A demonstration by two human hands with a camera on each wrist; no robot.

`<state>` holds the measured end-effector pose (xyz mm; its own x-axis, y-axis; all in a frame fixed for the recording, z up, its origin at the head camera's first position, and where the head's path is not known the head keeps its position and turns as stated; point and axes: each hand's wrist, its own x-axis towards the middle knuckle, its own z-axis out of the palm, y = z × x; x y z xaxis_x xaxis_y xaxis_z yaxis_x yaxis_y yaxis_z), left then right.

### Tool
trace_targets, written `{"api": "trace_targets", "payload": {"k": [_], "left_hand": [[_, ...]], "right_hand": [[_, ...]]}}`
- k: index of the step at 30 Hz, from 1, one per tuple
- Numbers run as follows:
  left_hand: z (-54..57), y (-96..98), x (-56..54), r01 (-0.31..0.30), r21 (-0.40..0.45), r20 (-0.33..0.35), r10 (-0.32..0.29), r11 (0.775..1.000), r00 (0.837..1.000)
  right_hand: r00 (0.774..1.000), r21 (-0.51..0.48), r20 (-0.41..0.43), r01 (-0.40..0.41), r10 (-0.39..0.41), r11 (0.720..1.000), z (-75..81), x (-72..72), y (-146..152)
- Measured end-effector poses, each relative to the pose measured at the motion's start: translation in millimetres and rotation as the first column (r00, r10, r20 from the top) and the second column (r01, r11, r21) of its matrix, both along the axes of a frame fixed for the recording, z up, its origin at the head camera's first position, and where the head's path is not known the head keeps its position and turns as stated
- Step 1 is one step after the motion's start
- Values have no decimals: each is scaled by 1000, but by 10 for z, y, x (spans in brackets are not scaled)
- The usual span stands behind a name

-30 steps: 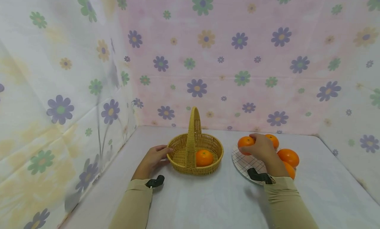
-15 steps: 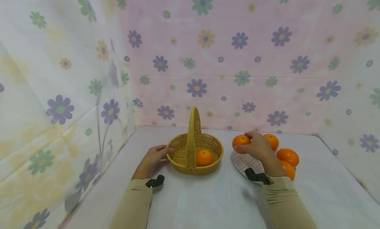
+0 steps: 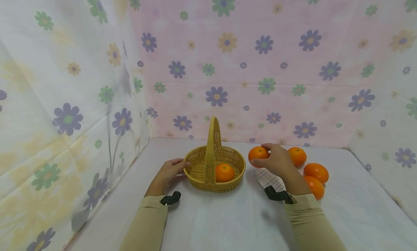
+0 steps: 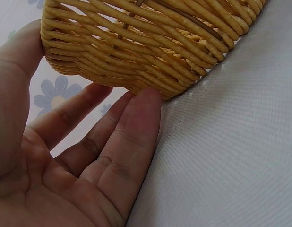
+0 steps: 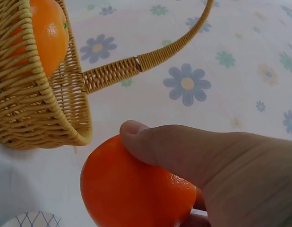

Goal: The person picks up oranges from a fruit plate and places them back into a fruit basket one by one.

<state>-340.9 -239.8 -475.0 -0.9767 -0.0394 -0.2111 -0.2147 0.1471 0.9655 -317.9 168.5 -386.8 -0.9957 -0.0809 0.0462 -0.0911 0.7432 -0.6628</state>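
Note:
My right hand [image 3: 278, 163] grips an orange [image 3: 258, 156] between thumb and fingers, held off the plate's left side, near the basket. In the right wrist view the thumb lies over the glossy orange [image 5: 132, 187]; the other fingers are mostly hidden behind it. A yellow wicker basket [image 3: 198, 186] with a tall arched handle stands left of it, with one orange [image 3: 224, 173] inside. My left hand [image 3: 167, 175] holds the basket at its left end. In the left wrist view, its thumb is at the rim and its fingertips touch low on the woven wall [image 4: 122, 61].
A white plate with a grid pattern [image 3: 269, 179] is at the right, partly hidden under the right forearm. Several oranges [image 3: 316, 172] sit on it, along its right and back side. Flowered cloth walls [image 3: 241, 128] close in the white table [image 3: 215, 222] at the back and sides.
The right hand has lifted the orange from the plate and carried it left towards the basket. The left hand and the basket stay in place.

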Motion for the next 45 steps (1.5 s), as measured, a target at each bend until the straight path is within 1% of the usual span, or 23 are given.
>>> {"api": "trace_targets", "payload": {"k": [8,11,16,20,27,32,34,36,40,45], "left_hand": [[-2,-13,16,0,0,-8,0,1000,1000],[-9,-15,9,8,0,-11,-8,1000,1000],[-8,0,-1,14,8,-22,-14,1000,1000],[-12,3,4,13,6,-23,-12,1000,1000],[-2,5,6,-4,-7,-1,4,1000,1000],[14,2,9,-8,-11,6,8,1000,1000],[13,-1,4,-8,-15,10,8,1000,1000],[12,-2,1,-9,-20,16,10,1000,1000],[7,-2,-2,-8,-26,19,8,1000,1000],[-5,-2,-2,-5,-5,15,5,1000,1000]], "right_hand": [[997,4,-66,-41,42,999,-52,-14,-107],[995,-15,-86,-47,45,999,-75,-15,-148],[987,-36,-146,-71,66,997,-122,-2,-232],[974,-20,-210,-87,81,996,-150,14,-310],[945,3,-306,-118,113,993,-177,59,-455],[919,47,-358,-157,163,986,-214,72,-563],[912,59,-365,-178,187,982,-231,77,-600],[913,63,-358,-187,197,980,-249,79,-631],[924,66,-324,-193,204,979,-285,82,-671],[937,82,-273,-203,218,976,-349,77,-707]]}}
